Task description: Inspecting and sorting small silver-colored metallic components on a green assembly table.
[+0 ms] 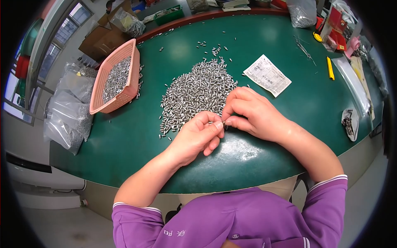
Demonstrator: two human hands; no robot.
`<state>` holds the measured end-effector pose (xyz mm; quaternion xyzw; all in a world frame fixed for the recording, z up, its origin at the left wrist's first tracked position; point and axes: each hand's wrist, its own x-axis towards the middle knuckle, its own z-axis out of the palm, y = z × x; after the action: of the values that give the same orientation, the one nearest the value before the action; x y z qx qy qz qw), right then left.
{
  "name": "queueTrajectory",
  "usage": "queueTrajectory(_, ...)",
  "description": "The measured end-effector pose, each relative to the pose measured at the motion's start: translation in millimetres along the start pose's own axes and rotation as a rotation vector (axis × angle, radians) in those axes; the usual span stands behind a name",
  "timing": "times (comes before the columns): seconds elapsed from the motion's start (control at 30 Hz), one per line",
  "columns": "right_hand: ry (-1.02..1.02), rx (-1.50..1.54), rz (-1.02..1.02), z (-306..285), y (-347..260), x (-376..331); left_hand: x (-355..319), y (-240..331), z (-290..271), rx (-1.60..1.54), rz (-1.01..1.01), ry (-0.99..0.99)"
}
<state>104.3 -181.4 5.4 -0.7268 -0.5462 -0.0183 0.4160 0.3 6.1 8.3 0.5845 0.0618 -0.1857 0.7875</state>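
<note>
A heap of small silvery metal cylinders (190, 93) lies in the middle of the green tabletop (124, 157). At its near edge my two hands meet, fingertip to fingertip. My left hand (199, 134) is closed, thumb pressed against the curled fingers. My right hand (252, 111) pinches with thumb and index finger. A small metal piece (223, 122) shows between the fingertips of both hands; most of it is hidden, so its exact shape is unclear. Beyond my right hand lies a printed paper slip (268, 75).
A pink plastic basket (134, 74) of similar metal pieces stands at the left, beside filled clear plastic bags (66, 120). At the right lie a yellow cutter knife (330, 68), tweezers (302, 47) and a small bag of dark pieces (350, 125). A raised reddish rim (198, 16) bounds the far side.
</note>
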Motion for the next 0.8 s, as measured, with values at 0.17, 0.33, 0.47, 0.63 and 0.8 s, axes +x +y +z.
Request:
queueTrajectory(0.17,0.027,0.023,-0.061,2,-2,0,0,0,1,0.024,-0.005,0.010)
queueTrajectory(0.33,0.012,-0.050,-0.014,1,6,-3,2,0,2,-0.060,-0.003,0.044)
queueTrajectory(0.47,-0.098,-0.135,-0.103,5,10,-5,2,-2,0,-0.093,0.003,0.044)
queueTrajectory(0.63,-0.130,-0.191,-0.064,3,8,-6,2,1,1,-0.109,-0.009,0.068)
queueTrajectory(0.8,-0.170,-0.214,-0.017,2,4,-5,1,0,3,-0.122,0.047,0.109)
